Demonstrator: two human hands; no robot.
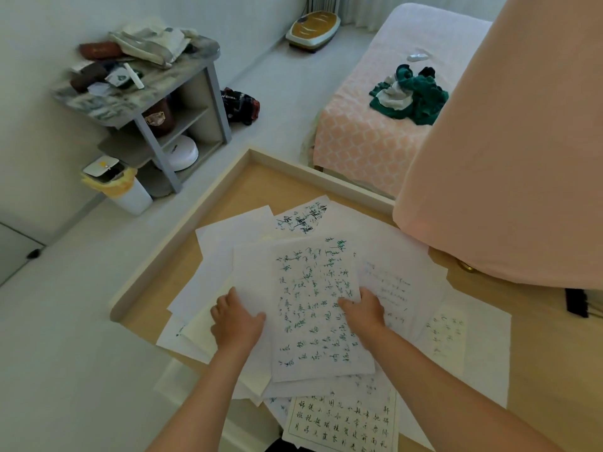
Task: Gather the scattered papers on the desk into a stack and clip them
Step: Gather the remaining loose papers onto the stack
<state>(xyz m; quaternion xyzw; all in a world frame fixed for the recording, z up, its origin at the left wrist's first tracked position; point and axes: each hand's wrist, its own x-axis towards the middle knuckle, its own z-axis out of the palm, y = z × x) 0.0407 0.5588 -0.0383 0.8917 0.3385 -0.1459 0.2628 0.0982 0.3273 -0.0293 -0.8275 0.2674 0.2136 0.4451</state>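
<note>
Many white sheets with handwritten characters lie overlapped on the light wooden desk point(248, 187). A small bundle of papers point(313, 308), its top sheet covered in green and dark writing, sits in the middle between my hands. My left hand point(236, 322) grips its left edge, thumb on top. My right hand point(363, 311) pinches the right edge of the top sheet. More loose sheets point(228, 243) spread out to the left, behind, right and front, one gridded page point(342, 419) nearest me. No clip is visible.
A large pink cloth-covered shape point(509, 158) overhangs the desk's right side. Beyond the desk are a pink bed point(365, 132) with green clothes point(411, 96), a cluttered grey shelf unit point(153, 93) and a white bin with a yellow bag point(120, 187) on the floor.
</note>
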